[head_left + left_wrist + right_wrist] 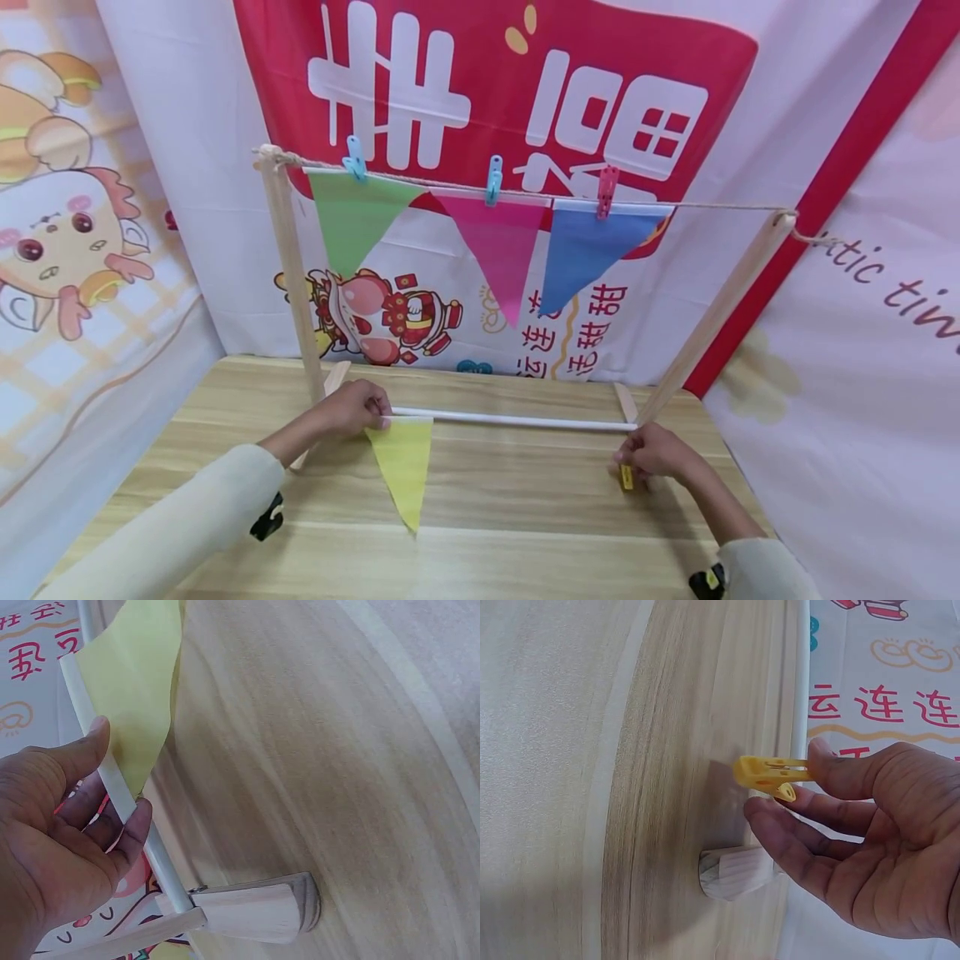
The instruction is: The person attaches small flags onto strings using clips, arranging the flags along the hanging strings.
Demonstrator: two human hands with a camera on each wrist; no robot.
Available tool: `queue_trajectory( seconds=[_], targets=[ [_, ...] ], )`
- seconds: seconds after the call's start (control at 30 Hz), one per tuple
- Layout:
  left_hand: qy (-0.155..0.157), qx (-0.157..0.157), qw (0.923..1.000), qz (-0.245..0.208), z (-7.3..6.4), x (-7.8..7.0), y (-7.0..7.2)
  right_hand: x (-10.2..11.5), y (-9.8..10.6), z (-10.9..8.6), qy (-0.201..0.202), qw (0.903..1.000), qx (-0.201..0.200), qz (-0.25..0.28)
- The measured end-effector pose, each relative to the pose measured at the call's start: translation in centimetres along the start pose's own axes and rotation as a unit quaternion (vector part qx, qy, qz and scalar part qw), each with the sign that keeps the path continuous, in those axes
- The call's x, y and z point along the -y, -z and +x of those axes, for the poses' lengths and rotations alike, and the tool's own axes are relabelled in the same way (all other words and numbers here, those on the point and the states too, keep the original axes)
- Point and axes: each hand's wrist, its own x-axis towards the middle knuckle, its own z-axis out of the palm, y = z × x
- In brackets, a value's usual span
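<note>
My left hand (352,408) pinches a yellow triangular pennant (405,471) by the left end of its white top edge, and the point hangs down over the table. In the left wrist view, thumb and fingers hold the pennant's (139,682) white strip near one corner. My right hand (660,454) grips a small yellow clothespin (627,477) at the right post's foot. Its jaws point away from the thumb in the right wrist view, where the clothespin (772,772) shows clearly. Above, green (360,212), pink (501,242) and blue (596,246) pennants hang from a string (720,205).
The string runs between a left wooden post (291,275) and a right wooden post (716,317), joined low by a white rod (517,420). Blue clothespins (493,179) and a pink clothespin (607,192) hold the hung pennants. Printed cloth (187,167) surrounds the wooden table (525,508).
</note>
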Motion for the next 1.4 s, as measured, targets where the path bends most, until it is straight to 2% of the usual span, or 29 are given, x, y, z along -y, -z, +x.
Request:
queue_trajectory(
  seconds=[0.13, 0.3, 0.37, 0.53, 0.73, 0.9, 1.17, 1.4],
  targets=[
    [-0.012, -0.002, 0.9999, 0.002, 0.2, -0.2, 0.1, 0.0, 0.0, -0.1, 0.013, 0.9999, -0.006, 0.003],
    [0.002, -0.002, 0.9999, -0.012, 0.4, -0.6, 0.2, -0.1, -0.1, 0.0, 0.026, 0.9992, -0.021, 0.021],
    [0.008, -0.007, 0.9998, -0.016, 0.5, -0.7, 0.3, 0.0, 0.0, 0.1, 0.028, 0.999, -0.025, 0.024],
    [-0.002, -0.026, 0.9995, -0.017, 0.8, -0.7, 0.4, -0.1, 0.1, 0.2, 0.029, 0.9989, -0.025, 0.026],
    [0.01, -0.053, 0.9979, -0.036, 1.1, -1.2, 0.4, 0.1, 0.1, 0.3, 0.039, 0.9985, -0.025, 0.027],
    [0.009, -0.064, 0.9969, -0.045, 1.2, -1.5, 0.5, 0.4, 0.2, 0.3, 0.042, 0.9979, -0.036, 0.034],
    [0.003, -0.062, 0.9957, -0.069, 1.2, -2.2, 0.6, 0.4, 0.4, 0.7, 0.079, 0.9953, -0.049, 0.028],
    [0.017, -0.053, 0.9915, -0.118, 1.2, -3.0, 0.5, 0.6, 0.7, 0.9, 0.083, 0.9943, -0.058, 0.034]
  ],
)
